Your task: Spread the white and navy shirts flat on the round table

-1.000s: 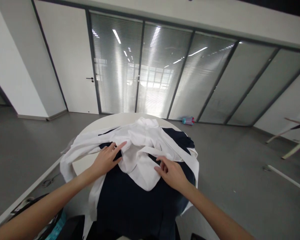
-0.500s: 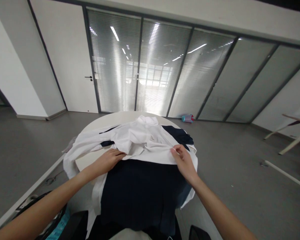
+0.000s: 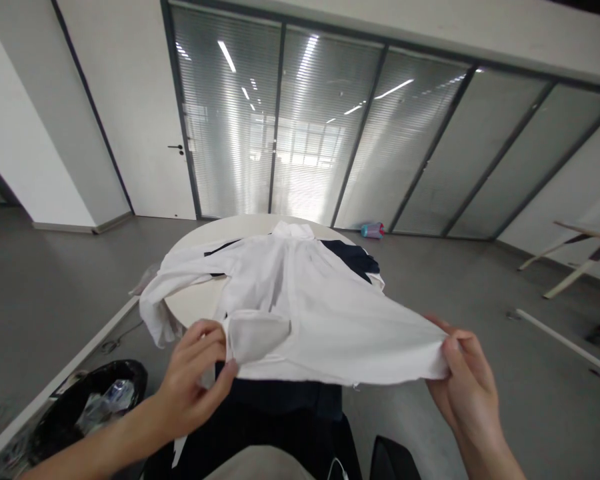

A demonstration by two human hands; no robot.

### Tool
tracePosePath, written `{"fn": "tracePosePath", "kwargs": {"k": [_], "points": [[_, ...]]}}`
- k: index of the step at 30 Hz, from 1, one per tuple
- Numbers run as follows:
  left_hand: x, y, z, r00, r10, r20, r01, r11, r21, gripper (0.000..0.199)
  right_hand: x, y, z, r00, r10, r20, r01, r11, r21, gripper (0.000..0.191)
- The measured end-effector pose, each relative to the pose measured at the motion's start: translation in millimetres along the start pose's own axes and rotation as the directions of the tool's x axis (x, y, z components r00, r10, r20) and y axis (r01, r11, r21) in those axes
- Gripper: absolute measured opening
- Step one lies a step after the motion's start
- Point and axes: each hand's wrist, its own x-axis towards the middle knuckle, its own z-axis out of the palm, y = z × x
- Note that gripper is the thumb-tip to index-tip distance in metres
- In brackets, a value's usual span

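White long-sleeved cotton shirt lifted at hem, stretched taut toward 6 o'clock. Left hand pinching hem corner; right hand pinching opposite corner. Collar end resting on round white tabletop, over dark navy garment. Spreading underway; folding not yet begun.

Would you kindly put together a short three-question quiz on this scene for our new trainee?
1. True or false: both hands pinch the hem of the white shirt.
2. What dark thing lies under the shirt on the round table?
3. What sits on the floor at the lower left: A a black bin, B a ladder?

Key:
1. True: left hand and right hand each pinch a corner.
2. A dark navy garment.
3. A, the black bin.
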Motion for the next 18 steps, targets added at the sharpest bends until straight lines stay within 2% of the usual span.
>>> {"fn": "tracePosePath", "kwargs": {"k": [2, 4, 6, 8, 11, 13, 16, 18], "points": [[-22, 13, -2.3, 0.995, 0.040, 0.089, -0.038, 0.999, -0.022, 0.016, -18, 8, -19, 0.999, 0.021, -0.025, -0.022, 0.999, -0.035, 0.038], [-41, 14, -2.8, 0.993, 0.036, 0.109, -0.030, 0.998, -0.060, 0.015, -34, 20, -37, 0.996, 0.066, -0.051, -0.069, 0.996, -0.051, 0.037], [-54, 7, -0.4, 0.998, -0.007, 0.066, 0.010, 0.999, -0.046, 0.015, -45, 37, -50, 0.987, 0.149, -0.066, -0.153, 0.986, -0.061, 0.037], [-63, -5, 6.4, 0.994, -0.038, 0.107, 0.032, 0.998, 0.056, 0.028, -52, 55, -59, 0.967, 0.240, -0.085, -0.247, 0.967, -0.071, 0.037], [-77, -25, 23.9, 0.952, -0.050, 0.302, -0.034, 0.964, 0.265, 0.064, -57, 78, -63, 0.935, 0.341, -0.100, -0.352, 0.926, -0.139, 0.039], [-86, -35, 35.0, 0.944, -0.029, 0.330, -0.098, 0.928, 0.360, 0.076, -57, 89, -64, 0.918, 0.392, -0.058, -0.396, 0.896, -0.202, 0.044], [-87, -44, 40.8, 0.949, -0.014, 0.314, -0.124, 0.900, 0.417, 0.073, -53, 97, -63, 0.883, 0.466, 0.052, -0.437, 0.858, -0.269, 0.051], [-74, -48, 38.3, 0.935, -0.024, 0.353, -0.126, 0.909, 0.396, 0.068, -47, 98, -61, 0.863, 0.498, 0.087, -0.447, 0.833, -0.327, 0.057]]}}
